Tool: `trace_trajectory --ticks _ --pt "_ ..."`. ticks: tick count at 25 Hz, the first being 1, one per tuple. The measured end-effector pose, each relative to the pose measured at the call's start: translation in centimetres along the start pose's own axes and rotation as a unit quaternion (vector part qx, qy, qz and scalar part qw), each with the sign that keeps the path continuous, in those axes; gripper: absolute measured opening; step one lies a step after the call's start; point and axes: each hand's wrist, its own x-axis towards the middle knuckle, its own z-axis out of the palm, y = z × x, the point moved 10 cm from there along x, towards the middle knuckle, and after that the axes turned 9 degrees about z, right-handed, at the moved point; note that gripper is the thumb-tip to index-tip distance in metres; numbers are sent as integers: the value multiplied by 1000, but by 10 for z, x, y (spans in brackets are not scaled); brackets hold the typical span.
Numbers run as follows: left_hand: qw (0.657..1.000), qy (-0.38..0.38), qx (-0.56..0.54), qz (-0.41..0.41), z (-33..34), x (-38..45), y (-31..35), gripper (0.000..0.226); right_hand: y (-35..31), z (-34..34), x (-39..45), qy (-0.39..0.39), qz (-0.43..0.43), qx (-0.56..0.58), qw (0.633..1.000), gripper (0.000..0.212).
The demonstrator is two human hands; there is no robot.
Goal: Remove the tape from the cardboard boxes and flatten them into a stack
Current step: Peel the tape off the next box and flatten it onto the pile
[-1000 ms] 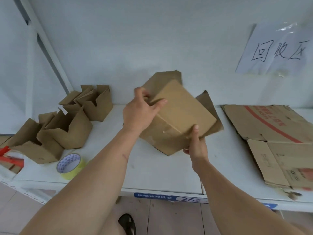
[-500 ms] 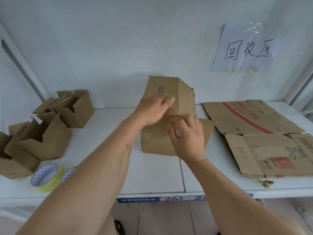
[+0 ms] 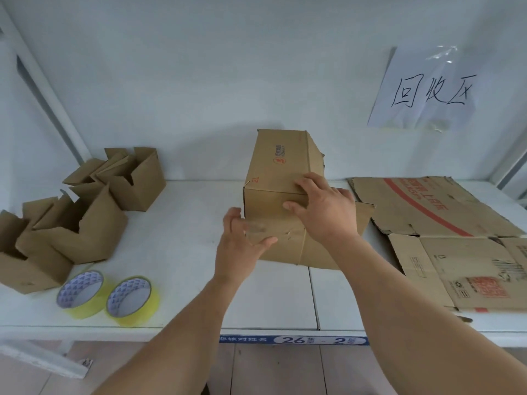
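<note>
Right hand (image 3: 328, 218) rests flat, fingers straight, on the cardboard box (image 3: 281, 178). Left hand (image 3: 242, 246), grip spread, appears to pinch clear tape (image 3: 255, 228) at the box front.

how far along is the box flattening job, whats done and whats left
Done: a flattened stack lies on the right of the shelf.
In hand: one closed box stands mid-shelf; the right hand rests on its front top edge and the left hand seems to pull clear tape off its front, though that is blurred.
Left: flattening it, plus the open boxes standing at left.
</note>
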Motion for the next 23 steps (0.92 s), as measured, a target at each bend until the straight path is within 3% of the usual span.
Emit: trace_trajectory --ticks 3,12,19,23 --pt "997 4 70 25 8 3 -4 50 1 -3 0 0 11 5 1000 51" --pt "991 42 81 93 6 5 -4 14 -3 -8 -2 16 21 -2 1000 50" --pt "998 46 30 34 1 12 -5 9 6 -19 -1 32 63 80 994 47" --pt "989 93 21 116 -38 32 27 13 33 -34 -2 29 159 205 965 46"
